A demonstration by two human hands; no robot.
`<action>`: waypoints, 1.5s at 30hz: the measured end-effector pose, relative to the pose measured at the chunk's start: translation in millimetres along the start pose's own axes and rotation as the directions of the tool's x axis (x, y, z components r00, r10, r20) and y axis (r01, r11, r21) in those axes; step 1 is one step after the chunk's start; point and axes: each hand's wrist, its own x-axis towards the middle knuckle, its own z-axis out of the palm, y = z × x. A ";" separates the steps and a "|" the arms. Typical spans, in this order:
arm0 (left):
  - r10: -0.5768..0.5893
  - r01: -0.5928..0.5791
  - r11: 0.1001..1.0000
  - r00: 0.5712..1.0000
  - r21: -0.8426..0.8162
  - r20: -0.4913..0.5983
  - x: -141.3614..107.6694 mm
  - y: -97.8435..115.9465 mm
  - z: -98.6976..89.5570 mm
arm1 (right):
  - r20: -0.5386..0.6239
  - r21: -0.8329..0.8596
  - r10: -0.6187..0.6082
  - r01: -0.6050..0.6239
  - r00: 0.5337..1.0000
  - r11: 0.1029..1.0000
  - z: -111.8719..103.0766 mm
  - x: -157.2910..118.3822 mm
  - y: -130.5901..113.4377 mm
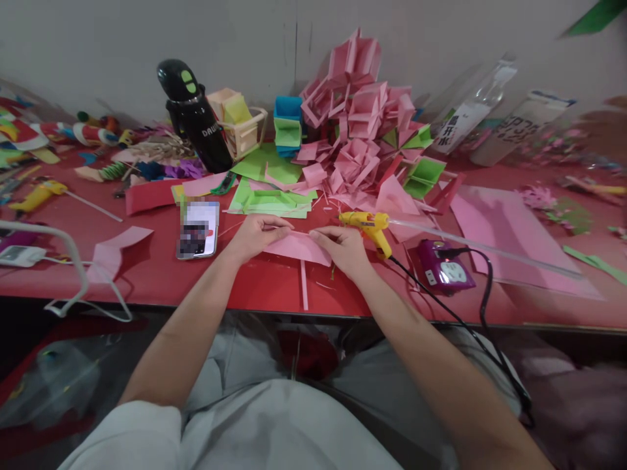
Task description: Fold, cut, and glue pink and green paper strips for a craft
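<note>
A pink paper strip is held between both hands above the red table. My left hand pinches its left end, fingers closed. At the upper right edge, my right hand grips it between thumb and fingers. A narrow pink strip lies on the table below the held paper. Just beyond my right hand is a yellow glue gun with a clear glue stick in it. A phone lies left of my left hand.
Pink folded paper pieces are heaped at the back. A black bottle stands back left, clear bottles back right. A purple power socket with a black cable sits at the right, near a pink sheet.
</note>
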 end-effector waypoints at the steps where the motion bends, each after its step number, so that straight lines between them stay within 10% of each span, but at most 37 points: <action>1: -0.007 0.007 1.000 1.000 0.006 0.009 0.0 -0.9 -1.0 | 0.001 -0.003 0.002 -0.002 1.000 1.000 0.2 -0.2 0.2; 45: -0.117 0.120 0.986 0.993 -0.114 0.032 -0.2 -2.2 -2.6 | 0.022 -0.043 -0.024 0.025 0.999 0.999 0.9 -1.7 -2.5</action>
